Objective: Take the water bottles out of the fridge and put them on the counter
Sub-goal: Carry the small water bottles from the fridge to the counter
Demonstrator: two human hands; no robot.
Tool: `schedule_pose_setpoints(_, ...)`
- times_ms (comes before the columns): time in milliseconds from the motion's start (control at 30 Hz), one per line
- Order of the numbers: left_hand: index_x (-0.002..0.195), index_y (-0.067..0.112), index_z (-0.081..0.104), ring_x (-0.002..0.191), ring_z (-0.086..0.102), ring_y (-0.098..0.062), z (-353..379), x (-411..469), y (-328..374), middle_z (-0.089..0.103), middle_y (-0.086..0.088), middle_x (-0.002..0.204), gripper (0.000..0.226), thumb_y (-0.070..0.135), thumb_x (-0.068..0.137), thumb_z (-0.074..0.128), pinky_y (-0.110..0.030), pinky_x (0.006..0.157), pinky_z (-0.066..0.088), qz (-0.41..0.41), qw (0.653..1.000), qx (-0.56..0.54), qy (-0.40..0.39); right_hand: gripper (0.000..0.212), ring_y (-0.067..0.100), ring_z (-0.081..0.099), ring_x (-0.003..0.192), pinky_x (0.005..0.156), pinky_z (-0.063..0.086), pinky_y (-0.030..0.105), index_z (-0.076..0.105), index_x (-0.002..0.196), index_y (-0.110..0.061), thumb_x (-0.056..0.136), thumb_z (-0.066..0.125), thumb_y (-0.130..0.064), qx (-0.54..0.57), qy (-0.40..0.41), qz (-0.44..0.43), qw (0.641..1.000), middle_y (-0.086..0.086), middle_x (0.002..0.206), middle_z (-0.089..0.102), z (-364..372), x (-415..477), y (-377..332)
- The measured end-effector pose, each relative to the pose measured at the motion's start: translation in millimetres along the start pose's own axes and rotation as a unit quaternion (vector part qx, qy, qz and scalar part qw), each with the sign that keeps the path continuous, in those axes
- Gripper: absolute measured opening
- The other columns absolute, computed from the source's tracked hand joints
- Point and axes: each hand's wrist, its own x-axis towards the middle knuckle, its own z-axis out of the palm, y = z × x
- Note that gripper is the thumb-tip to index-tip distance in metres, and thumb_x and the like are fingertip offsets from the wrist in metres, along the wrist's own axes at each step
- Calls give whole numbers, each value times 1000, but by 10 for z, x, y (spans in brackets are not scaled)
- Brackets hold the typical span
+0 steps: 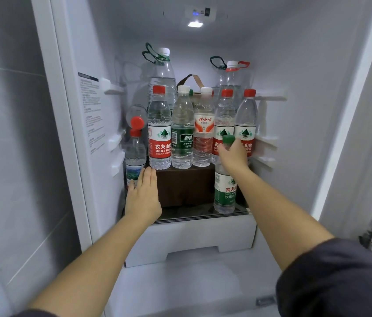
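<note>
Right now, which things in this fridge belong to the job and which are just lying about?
Job: green-cap bottle, small bottle, lying bottle, five-bottle row, left jug, right jug.
Lying about: brown box, strap, wall sticker.

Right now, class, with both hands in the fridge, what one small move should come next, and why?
Probably lift the green-capped bottle slightly and draw it out toward the person. The right hand already grips its neck, and it stands at the front of the shelf with nothing before it. The left hand is open near the small red-capped bottle, holding nothing.
</note>
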Motion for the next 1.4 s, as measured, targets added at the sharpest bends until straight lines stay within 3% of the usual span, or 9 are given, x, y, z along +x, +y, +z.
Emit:
schedule_pose_setpoints(100,148,11,25,139,32,-26,-203,90,12,32,-8,151,70,17,86,58,-44,113,31,-54,989,-137,25,28,20,63,91,75,48,34,49,120,-12,95,53,-23,-2,3,-2,1000,0,100,61,14,25,65)
schedule_pose_setpoints(200,141,8,34,129,41,-30,-570,314,38,38,-12,142,60,15,87,59,-43,102,40,-106,957,-230,142,30,18,59,94,76,45,32,47,124,-12,96,53,-21,16,8,-13,1000,0,102,59,-32,24,97)
schedule_pose_setpoints(333,140,9,32,120,44,-36,-1062,719,119,29,-17,146,64,6,84,63,-45,90,46,-63,974,-78,205,32,20,58,96,78,45,34,46,125,-11,96,52,-23,13,-6,-9,1000,2,107,60,-34,35,112)
schedule_pose_setpoints(533,146,14,24,99,57,-41,-1203,1127,66,26,-23,144,78,1,82,67,-46,74,50,-54,992,66,97,27,19,58,97,78,40,32,48,120,-11,96,53,-23,27,-18,-14,999,1,106,60,-40,90,152)
schedule_pose_setpoints(633,151,16,19,109,56,-46,-1144,1222,-37,15,-27,154,78,-2,86,58,-50,85,53,-79,994,45,61,25,21,60,93,74,40,30,52,115,-8,95,53,-23,34,-26,-29,999,3,102,63,-18,135,183)
schedule_pose_setpoints(800,135,9,45,99,60,-43,-1179,1234,-76,39,-24,142,46,-1,91,52,-50,82,55,-31,994,46,94,23,16,58,89,75,41,29,52,115,-10,96,54,-22,41,-30,-39,998,1,101,62,-29,118,199)
schedule_pose_setpoints(967,126,7,57,108,57,-40,-1259,1110,-46,50,-21,135,35,0,93,49,-46,87,49,-18,989,38,142,22,20,62,92,78,49,35,50,113,-10,95,54,-22,42,-38,-36,998,4,100,63,-29,111,186)
schedule_pose_setpoints(1233,106,5,62,91,60,-32,-1766,919,48,64,-14,106,16,7,91,58,-43,77,50,54,980,10,193,25,20,58,93,78,44,33,48,117,-8,96,54,-21,34,-33,-33,998,3,103,60,-73,39,121)
schedule_pose_setpoints(1400,101,9,62,82,58,-32,-2191,768,269,65,-14,94,13,8,88,60,-37,70,47,34,966,-70,248,24,21,58,92,78,43,33,48,116,-8,95,53,-20,37,-32,-31,998,3,101,60,-114,-32,71)
